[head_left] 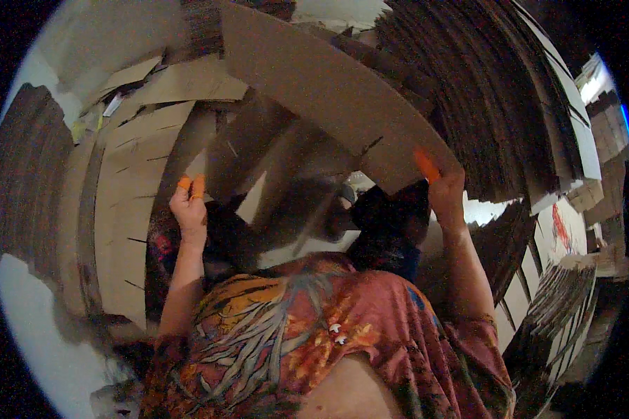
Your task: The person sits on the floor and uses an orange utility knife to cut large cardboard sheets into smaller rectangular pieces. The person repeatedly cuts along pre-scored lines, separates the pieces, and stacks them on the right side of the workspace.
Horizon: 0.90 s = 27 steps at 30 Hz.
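Two hands up, and both are on cardboard. Your right hand [446, 192] has its grip clenched on the lower corner of the big sheet [328, 91], an orange-capped finger [426, 166] pressed flat against its face. That sheet is lifted and tilted, running from your right hand up and away to the left, across the top of the view. Your left hand [190, 206] is raised too, two orange-capped fingertips [191, 185] hooked on the edge of a second board [189, 146] that stands upright; grip closed on that edge. Beside it on the left, slotted flat sheets [129, 209] lie stacked. On your right, a tall pile of stacked cardboard [496, 105] shows its ribbed edges, just behind the lifted sheet. Lower right, another pile [559, 307] fans out. Your patterned shirt [314, 335] fills the bottom.
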Motion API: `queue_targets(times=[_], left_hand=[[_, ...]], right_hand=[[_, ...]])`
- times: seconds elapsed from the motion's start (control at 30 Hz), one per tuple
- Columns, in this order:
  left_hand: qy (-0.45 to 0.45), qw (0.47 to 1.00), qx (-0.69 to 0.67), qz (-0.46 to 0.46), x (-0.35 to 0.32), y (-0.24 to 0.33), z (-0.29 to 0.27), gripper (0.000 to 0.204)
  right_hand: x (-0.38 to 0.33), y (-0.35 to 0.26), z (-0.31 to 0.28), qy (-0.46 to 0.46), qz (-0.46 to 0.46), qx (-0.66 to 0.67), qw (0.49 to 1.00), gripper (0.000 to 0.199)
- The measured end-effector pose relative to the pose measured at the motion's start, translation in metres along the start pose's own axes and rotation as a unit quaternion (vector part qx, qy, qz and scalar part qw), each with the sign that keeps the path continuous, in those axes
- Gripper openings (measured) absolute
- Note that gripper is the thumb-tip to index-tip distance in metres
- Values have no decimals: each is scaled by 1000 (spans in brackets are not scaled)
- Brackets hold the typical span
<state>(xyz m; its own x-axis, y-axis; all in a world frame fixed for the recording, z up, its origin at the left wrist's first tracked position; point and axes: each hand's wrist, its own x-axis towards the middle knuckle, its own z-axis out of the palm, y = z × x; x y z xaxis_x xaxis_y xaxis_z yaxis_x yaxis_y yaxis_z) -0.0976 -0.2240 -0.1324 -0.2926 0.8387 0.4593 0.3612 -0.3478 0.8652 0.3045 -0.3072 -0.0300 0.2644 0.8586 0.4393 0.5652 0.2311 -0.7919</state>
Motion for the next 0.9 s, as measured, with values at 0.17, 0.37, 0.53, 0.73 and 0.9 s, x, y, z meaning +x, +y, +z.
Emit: queue_targets(times=[0.17,0.37,0.53,0.73,0.9], left_hand=[[8,1000,12,11,-2,-4,0,13],[-8,1000,-25,4,-2,14,4,15],[-13,1000,-8,-22,0,-8,-3,8],[-26,997,49,45,-3,7,2,15],[-41,998,2,38,-6,-9,6,18]], right_hand=[[-1,-14,13,-93,68,88,989,24],[-11,45,32,-134,126,-17,983,29],[-15,25,21,-128,82,0,988,35],[-13,-17,9,-105,-41,-39,993,50],[1,-18,14,-143,-135,-124,973,42]])
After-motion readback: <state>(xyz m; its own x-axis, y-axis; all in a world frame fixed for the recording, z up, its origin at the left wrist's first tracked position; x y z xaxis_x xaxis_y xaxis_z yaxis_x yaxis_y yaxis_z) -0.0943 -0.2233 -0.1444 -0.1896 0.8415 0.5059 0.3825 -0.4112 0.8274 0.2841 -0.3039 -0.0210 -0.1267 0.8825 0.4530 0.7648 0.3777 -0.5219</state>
